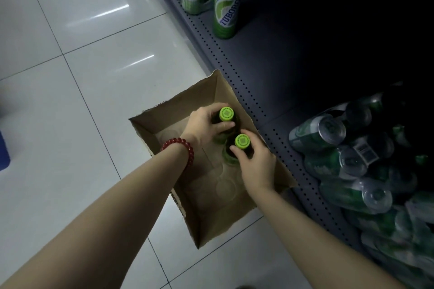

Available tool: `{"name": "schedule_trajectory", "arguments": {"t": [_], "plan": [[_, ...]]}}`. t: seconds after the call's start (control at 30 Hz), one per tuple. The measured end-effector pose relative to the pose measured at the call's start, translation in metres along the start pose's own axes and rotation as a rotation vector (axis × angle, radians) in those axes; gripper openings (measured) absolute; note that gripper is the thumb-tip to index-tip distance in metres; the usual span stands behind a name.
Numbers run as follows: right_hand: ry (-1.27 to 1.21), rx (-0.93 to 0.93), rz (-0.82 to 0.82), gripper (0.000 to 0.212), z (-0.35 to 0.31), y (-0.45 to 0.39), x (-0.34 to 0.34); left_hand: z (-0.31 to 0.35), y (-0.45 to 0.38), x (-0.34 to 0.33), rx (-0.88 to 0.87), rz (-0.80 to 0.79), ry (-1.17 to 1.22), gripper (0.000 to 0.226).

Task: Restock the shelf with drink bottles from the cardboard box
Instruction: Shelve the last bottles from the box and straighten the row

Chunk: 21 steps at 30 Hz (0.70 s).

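An open cardboard box [178, 105] stands on the floor against the shelf's front edge. Two dark green bottles with lime-green caps stand upright in its far right corner. My left hand [206, 124], with a red bead bracelet on the wrist, is wrapped around the neck of the far bottle [226, 114]. My right hand [256, 164] grips the neck of the near bottle [242, 141]. The rest of the box floor is bare, with round imprints on it. The grey perforated bottom shelf [258, 61] lies to the right, dark toward the back.
Tall green Tuborg cans [226, 4] stand on the shelf at the top, one of them apart from the wrapped packs. Shrink-wrapped packs of green cans [347, 159] lie piled on the shelf at right. A blue object [3, 150] sits at the left edge on the white tiled floor [82, 54].
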State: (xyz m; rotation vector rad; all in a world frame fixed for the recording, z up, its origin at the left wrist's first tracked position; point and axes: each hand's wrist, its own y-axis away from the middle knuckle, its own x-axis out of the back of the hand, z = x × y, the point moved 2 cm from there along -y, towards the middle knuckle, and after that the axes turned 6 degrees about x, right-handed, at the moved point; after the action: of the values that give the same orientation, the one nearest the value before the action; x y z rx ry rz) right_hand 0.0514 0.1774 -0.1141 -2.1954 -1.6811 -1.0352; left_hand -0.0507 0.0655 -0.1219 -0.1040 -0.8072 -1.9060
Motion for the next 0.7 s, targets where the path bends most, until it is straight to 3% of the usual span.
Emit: {"name": "schedule_trajectory", "arguments": {"t": [0.37,0.57,0.7], "plan": [[-0.071,-0.015,0.025,0.032,-0.03,-0.001,0.017,0.016,0.027,0.031,0.045,0.079,0.074,0.046],[-0.129,0.043,0.02,0.028,-0.098,0.013,0.053,0.073,0.077,0.085,-0.003,0.073,0.198,0.039],[-0.174,0.103,0.002,0.025,-0.168,0.03,0.096,0.131,0.122,0.14,-0.087,0.108,0.145,0.032]]}}
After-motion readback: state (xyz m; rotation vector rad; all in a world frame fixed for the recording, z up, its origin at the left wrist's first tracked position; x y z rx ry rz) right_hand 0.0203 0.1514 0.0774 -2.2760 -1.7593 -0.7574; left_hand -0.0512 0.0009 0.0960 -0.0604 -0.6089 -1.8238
